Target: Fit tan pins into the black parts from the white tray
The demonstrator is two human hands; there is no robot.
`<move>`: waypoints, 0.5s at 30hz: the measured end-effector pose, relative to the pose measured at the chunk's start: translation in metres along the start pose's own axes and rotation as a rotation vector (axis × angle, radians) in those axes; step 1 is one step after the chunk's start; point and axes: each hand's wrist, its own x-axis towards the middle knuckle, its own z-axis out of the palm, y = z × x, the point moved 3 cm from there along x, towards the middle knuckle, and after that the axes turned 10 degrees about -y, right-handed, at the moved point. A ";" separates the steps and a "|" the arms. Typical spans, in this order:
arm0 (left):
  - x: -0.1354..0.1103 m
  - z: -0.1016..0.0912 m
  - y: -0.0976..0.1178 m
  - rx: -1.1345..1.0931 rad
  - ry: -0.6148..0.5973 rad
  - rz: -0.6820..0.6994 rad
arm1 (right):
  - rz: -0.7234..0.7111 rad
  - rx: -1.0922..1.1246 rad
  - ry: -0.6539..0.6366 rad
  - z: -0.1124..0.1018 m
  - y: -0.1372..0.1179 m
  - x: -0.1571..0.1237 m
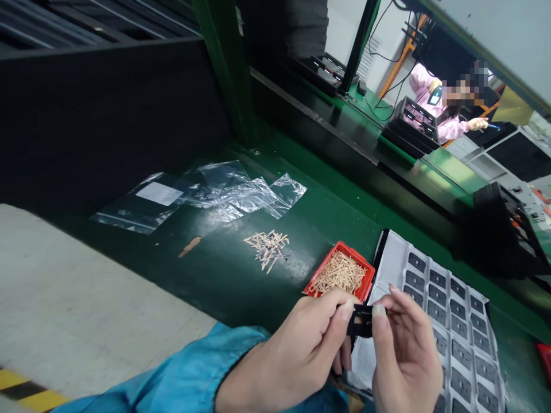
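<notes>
Between both hands I hold a small flat black part (360,328) with cut-outs in it. My left hand (307,338) pinches its left end between thumb and fingers. My right hand (402,350) has its thumb on the right end, with the fingers curled behind. Just beyond the hands stands a red bin (371,276) full of thin tan strips (340,272). To the right lies a white tray (390,269) with rows of similar dark flat parts (437,295) in its pockets; my right hand covers some of it.
Clear plastic bags (228,195) lie on the green bench (198,292), one with a white label. Nearer are a loose pile of strips (269,248) and a brown scrap (190,246). A green post (232,74) rises behind. Across the bench, a person in pink (451,126) works beside black trays (413,123).
</notes>
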 end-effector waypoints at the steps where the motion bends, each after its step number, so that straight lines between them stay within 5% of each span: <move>1: 0.000 0.000 0.002 0.005 -0.014 -0.003 | -0.045 -0.015 -0.001 -0.002 0.001 0.001; 5: 0.000 0.000 0.005 0.008 -0.050 -0.008 | -0.154 -0.052 0.004 -0.003 -0.001 -0.001; 15: -0.004 0.001 0.003 0.067 -0.037 -0.038 | -0.111 -0.029 0.080 0.010 -0.017 -0.013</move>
